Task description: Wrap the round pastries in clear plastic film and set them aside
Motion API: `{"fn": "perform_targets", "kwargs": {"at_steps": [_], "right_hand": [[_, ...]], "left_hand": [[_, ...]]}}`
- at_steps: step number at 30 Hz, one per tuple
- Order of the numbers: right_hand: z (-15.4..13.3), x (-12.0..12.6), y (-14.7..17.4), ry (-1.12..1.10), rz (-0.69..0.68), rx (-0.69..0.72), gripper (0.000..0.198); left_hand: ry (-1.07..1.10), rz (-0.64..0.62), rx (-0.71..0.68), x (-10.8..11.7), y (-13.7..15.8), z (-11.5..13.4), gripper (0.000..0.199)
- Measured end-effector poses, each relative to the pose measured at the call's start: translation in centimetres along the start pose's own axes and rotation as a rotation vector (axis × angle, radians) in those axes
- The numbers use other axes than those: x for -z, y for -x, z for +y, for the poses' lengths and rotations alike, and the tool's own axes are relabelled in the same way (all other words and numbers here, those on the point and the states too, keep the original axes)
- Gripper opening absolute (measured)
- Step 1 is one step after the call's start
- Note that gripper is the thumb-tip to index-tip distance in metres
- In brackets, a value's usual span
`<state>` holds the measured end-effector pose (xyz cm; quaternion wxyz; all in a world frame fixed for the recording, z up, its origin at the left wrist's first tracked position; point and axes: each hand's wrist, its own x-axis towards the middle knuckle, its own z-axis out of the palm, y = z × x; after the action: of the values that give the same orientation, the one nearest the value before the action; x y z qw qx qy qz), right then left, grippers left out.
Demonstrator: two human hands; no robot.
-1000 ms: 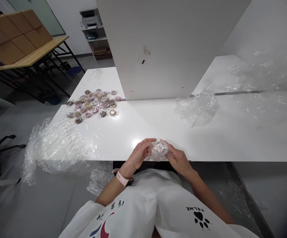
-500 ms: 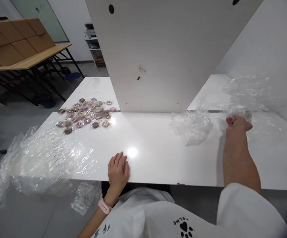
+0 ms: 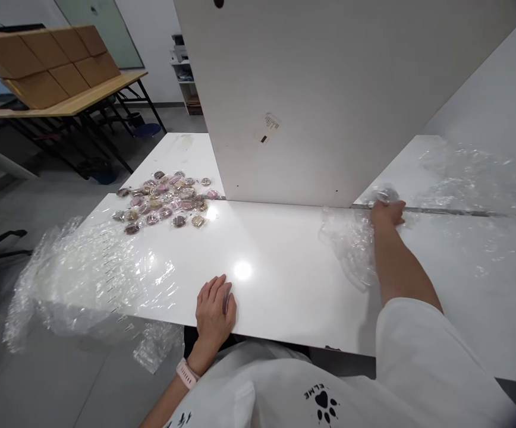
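My left hand (image 3: 214, 309) lies palm down near the front edge of the white table (image 3: 280, 255), its fingers stretched out with nothing seen in them. At the right, my right hand (image 3: 387, 214) is closed at the table's back seam. A small greyish item in clear plastic (image 3: 386, 194) shows just beyond its fingers; its kind is unclear. Crumpled clear plastic (image 3: 351, 244) lies directly left of this hand. Toward the left back spreads a pile of small round items in clear wrappers (image 3: 164, 202), pink, brown and yellowish.
A white upright panel (image 3: 302, 107) stands behind the table. Clear plastic packaging (image 3: 84, 279) hangs over the left front edge. More thin plastic (image 3: 472, 178) lies at the far right. Cardboard boxes (image 3: 62, 65) stand on a wooden table (image 3: 101, 92) at the back left.
My right hand has moved left with the plastic-wrapped item, up against the crumpled plastic. The view has turned a little to the right. My left hand rests in the same place.
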<state>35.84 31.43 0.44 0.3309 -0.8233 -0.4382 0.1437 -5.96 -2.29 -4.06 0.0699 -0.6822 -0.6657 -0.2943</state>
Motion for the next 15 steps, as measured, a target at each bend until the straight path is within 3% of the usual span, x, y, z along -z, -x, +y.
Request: {"fn": "perform_targets", "kwargs": {"at_steps": [3, 7, 9, 13, 15], "right_hand": [[1.7, 0.4, 1.5, 0.067, 0.016, -0.064, 0.056], [1.9, 2.4, 2.2, 0.066, -0.06, 0.009, 0.096], [2.9, 3.9, 4.1, 0.104, -0.031, 0.026, 0.1], [8.0, 5.3, 13.4, 0.278, -0.103, 0.103, 0.082], [10.4, 4.8, 19.6, 0.309, -0.145, 0.269, 0.069]], "left_hand": [[-0.009, -0.017, -0.001, 0.0, -0.1, 0.1, 0.026], [-0.001, -0.013, 0.002, 0.1, -0.2, 0.2, 0.025], [0.01, -0.005, 0.003, 0.0, -0.1, 0.2, 0.024], [0.065, -0.031, 0.029, -0.1, 0.1, 0.0, 0.025], [0.116, -0.063, 0.078, 0.1, 0.0, 0.1, 0.025]]}}
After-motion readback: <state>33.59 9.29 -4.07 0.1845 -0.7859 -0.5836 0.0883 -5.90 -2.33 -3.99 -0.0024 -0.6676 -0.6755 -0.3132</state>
